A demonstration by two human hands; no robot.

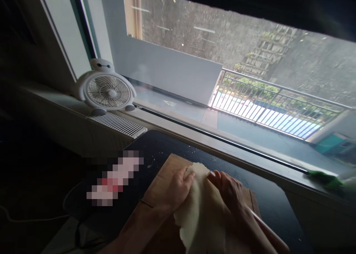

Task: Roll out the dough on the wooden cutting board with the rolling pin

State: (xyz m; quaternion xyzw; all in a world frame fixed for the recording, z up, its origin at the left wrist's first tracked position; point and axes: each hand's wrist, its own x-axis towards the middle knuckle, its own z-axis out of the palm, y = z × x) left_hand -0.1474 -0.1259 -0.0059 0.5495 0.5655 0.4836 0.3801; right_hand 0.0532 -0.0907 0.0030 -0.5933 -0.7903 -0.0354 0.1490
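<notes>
A long, pale sheet of dough (204, 217) lies lengthwise over a wooden board (164, 176), and its near end runs out of the bottom of the view. At the left of its far end, my left hand (180, 187) is closed on the edge, thumb on top. My right hand (229, 189) is wrapped round a thin wooden rolling pin (261, 222) at the right side of the sheet. One tip of the pin pokes out past my fingers near the dough; the rest slants back along my right forearm.
The board rests on a black table (158, 142) dusted with white specks. A pixelated object (116, 183) is at the left. Behind stand a white fan (108, 90) on a radiator (122, 122) and a window with a sill. Something green (325, 179) lies at the right.
</notes>
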